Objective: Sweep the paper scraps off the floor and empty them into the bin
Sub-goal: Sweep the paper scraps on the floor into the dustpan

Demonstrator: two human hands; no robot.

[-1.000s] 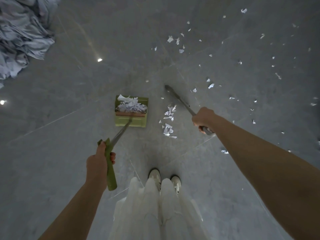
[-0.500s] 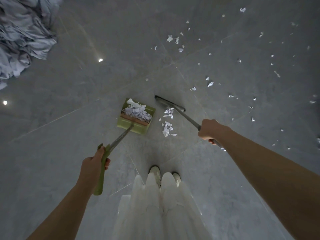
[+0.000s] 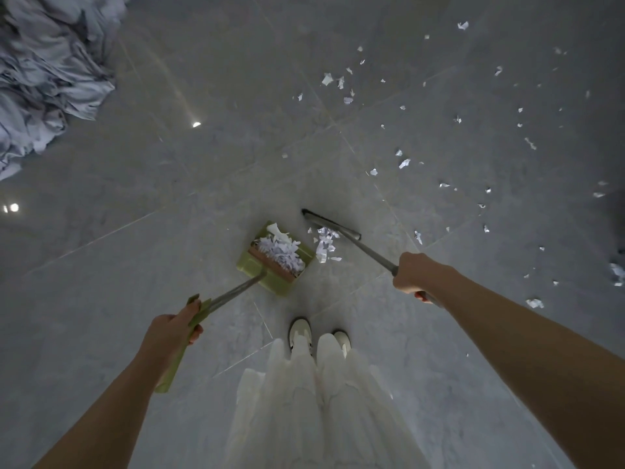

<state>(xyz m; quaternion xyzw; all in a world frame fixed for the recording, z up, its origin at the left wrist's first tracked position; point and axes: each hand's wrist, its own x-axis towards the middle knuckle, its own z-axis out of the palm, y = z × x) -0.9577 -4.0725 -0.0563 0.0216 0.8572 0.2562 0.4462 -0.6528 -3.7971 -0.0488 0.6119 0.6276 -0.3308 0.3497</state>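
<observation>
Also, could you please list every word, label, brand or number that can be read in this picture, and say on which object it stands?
None can be read.
Green dustpan: no label or brand shows.
Broom: no marking shows.
Paper scraps on the floor: too small and blurred to tell if they carry print.
Grey cloth pile: no tag shows.

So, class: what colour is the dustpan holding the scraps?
Light green dustpan, clearest in the head view.

Single head-worn wide-angle view, facing steeply down over floor (image 3: 135,170), near both forearms.
</observation>
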